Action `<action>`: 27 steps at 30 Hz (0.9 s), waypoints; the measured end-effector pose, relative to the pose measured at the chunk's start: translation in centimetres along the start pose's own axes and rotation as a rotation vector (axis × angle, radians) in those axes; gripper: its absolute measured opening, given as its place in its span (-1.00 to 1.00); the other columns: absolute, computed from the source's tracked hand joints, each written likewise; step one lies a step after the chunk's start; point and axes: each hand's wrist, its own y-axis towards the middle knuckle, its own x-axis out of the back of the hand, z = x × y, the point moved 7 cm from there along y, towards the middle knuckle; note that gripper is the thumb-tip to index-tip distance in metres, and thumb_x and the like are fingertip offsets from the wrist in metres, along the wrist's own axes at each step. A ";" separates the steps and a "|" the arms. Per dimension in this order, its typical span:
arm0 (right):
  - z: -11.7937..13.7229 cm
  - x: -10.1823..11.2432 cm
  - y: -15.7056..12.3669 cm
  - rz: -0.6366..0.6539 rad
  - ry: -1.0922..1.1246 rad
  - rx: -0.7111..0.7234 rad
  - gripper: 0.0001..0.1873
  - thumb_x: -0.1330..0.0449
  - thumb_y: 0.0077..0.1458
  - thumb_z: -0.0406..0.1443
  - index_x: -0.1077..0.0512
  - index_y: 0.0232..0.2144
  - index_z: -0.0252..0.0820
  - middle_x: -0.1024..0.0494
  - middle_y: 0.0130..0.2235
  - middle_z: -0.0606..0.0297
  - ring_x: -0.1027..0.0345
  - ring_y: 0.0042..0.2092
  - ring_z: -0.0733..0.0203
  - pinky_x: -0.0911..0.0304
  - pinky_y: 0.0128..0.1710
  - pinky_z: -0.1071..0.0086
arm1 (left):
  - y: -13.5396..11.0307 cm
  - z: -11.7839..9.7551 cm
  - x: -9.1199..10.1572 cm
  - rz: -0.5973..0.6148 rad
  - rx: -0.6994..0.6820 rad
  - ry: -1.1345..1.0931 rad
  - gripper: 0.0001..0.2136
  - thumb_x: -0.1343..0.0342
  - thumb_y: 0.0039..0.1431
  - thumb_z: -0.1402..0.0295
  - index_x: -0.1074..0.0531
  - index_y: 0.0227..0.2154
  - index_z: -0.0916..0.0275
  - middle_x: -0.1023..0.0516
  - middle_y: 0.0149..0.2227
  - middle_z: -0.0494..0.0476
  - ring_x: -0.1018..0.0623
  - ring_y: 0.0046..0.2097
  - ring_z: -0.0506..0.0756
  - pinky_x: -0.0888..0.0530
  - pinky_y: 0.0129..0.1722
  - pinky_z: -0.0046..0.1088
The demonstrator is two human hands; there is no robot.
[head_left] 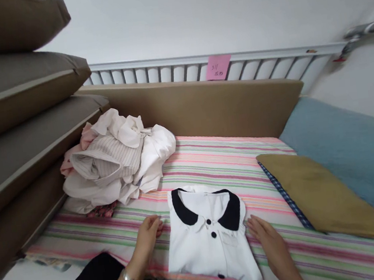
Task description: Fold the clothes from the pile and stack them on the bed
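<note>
A folded white shirt (pixel 210 242) with a black collar and black buttons lies on the striped bedsheet (pixel 217 163) near the front edge. My left hand (pixel 148 237) rests on the sheet by the shirt's left edge, fingers curled loosely and holding nothing. A bracelet sits on that wrist. My right hand (pixel 268 239) lies flat beside the shirt's right edge, fingers stretched out and touching or almost touching the fabric.
A heap of unfolded white, striped and pink clothes (pixel 117 163) sits at the back left. Stacked brown cushions (pixel 15 116) rise on the left. An olive pillow (pixel 321 195) and a blue pillow (pixel 349 146) lie on the right. A tan headboard (pixel 203 105) and white railing stand behind.
</note>
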 end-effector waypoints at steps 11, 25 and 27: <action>2.2 -3.2 -4.7 0.200 -0.411 0.212 -0.55 -0.05 -0.15 -0.03 -0.49 -0.33 -0.21 -0.60 -0.23 0.13 -0.44 -0.15 -0.03 -0.28 -0.14 0.25 | -4.6 1.3 -4.7 0.085 -0.034 0.221 -0.68 -0.17 -0.24 0.53 -0.41 -0.30 0.33 -0.56 -0.23 0.24 -0.52 -0.18 0.18 -0.39 -0.18 -0.36; 8.5 -4.0 -10.1 0.102 -0.389 0.705 -0.67 -0.01 0.04 -0.14 -0.45 -0.23 -0.15 -0.50 -0.15 0.12 -0.35 -0.07 0.05 -0.24 -0.03 0.18 | -4.4 -0.6 -5.7 0.067 0.051 -0.124 -0.70 -0.11 -0.07 0.30 -0.35 -0.22 0.25 -0.49 -0.39 0.06 -0.49 -0.42 0.02 -0.40 -0.45 -0.47; 9.4 -7.2 -11.1 0.194 -0.241 0.655 -0.68 -0.05 0.03 -0.13 -0.47 -0.26 -0.14 -0.52 -0.17 0.14 -0.37 -0.10 0.07 -0.29 -0.09 0.23 | -3.1 -1.6 -6.2 0.065 0.042 -0.136 -0.70 -0.11 -0.08 0.30 -0.36 -0.24 0.28 -0.48 -0.42 0.07 -0.48 -0.45 0.02 -0.40 -0.46 -0.45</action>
